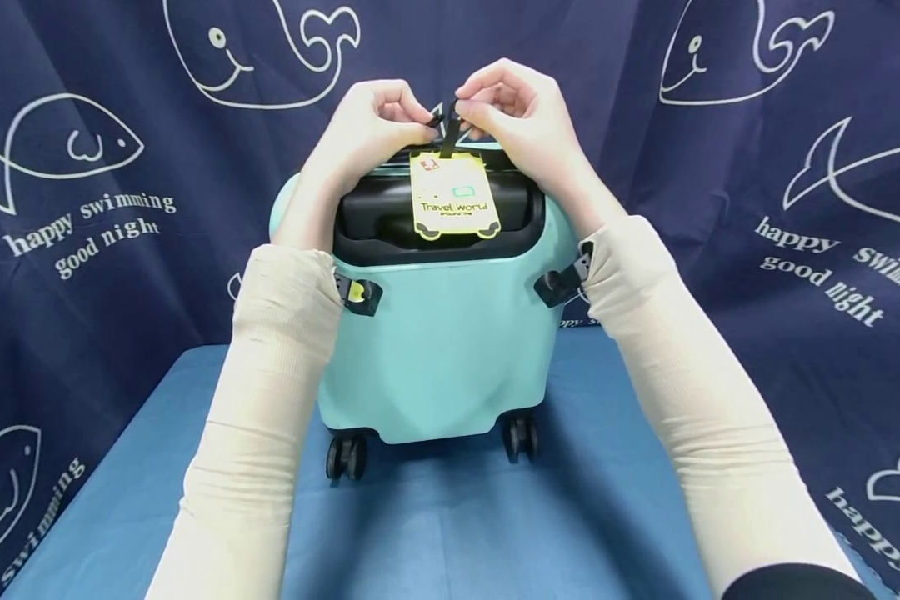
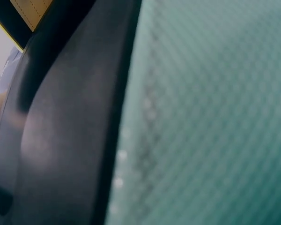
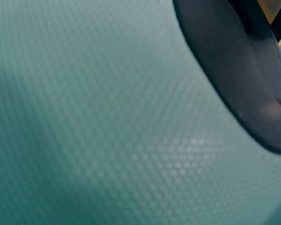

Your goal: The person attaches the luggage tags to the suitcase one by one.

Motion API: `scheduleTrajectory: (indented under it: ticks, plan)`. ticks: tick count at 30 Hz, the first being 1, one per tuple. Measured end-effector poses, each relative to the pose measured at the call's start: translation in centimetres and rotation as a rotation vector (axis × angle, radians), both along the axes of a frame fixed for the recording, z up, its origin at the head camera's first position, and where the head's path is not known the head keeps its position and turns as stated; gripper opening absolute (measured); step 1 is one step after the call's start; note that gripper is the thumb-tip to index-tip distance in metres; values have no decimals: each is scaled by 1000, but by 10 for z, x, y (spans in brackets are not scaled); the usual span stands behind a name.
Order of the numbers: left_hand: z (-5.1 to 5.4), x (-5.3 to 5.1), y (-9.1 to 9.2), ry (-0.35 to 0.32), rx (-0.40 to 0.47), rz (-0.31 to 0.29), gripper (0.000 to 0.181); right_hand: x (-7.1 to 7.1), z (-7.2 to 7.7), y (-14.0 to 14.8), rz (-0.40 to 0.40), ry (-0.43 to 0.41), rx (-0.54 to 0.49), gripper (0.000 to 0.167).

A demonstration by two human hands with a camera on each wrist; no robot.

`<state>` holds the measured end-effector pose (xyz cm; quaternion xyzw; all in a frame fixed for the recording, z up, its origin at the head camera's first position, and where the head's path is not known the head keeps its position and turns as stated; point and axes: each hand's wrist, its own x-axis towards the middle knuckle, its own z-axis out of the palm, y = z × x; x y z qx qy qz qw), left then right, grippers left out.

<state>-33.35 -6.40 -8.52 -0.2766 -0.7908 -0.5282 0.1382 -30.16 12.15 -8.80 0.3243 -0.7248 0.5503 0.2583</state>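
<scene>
A yellow luggage tag (image 1: 456,190) printed "Travel World" hangs from a black strap (image 1: 450,140) at the top of a mint-green suitcase (image 1: 438,350). My left hand (image 1: 378,125) pinches one end of the strap between thumb and forefinger. From the other side, my right hand (image 1: 521,117) pinches the strap just above the tag. Both hands are over the suitcase's black top panel (image 1: 367,212). In the left wrist view, the textured green shell (image 2: 215,117) fills most of the picture. The right wrist view shows mostly shell (image 3: 107,117) too, with the hand's fingers barely visible.
The suitcase stands upright on black wheels (image 1: 347,457) on a blue cloth-covered table (image 1: 435,533). Behind it hangs a dark blue curtain (image 1: 67,333) with white whale drawings and lettering. Wrist cameras (image 1: 358,293) sit close to the shell.
</scene>
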Motion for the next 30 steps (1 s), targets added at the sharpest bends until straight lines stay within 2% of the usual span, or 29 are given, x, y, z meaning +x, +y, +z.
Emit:
scheduleTrajectory:
  ticks: [7,14,18,21,26,30]
  plan:
    - [3,2,5,-5,-63,28,14,-9,-2,10,-37,-31,21,12]
    - [2,2,4,6,-65,34,11,0,-2,8,-92,-83,102,23]
    - [2,2,4,12,-64,31,8,-5,-2,9,-119,-94,133,27]
    - [2,3,3,24,-69,39,4,-12,-3,11,-129,-90,140,29]
    - [2,4,-1,25,-79,83,14,-18,-3,9,-129,-76,166,29]
    - [1,3,-1,14,-64,94,17,-19,-4,6,-162,-9,211,26]
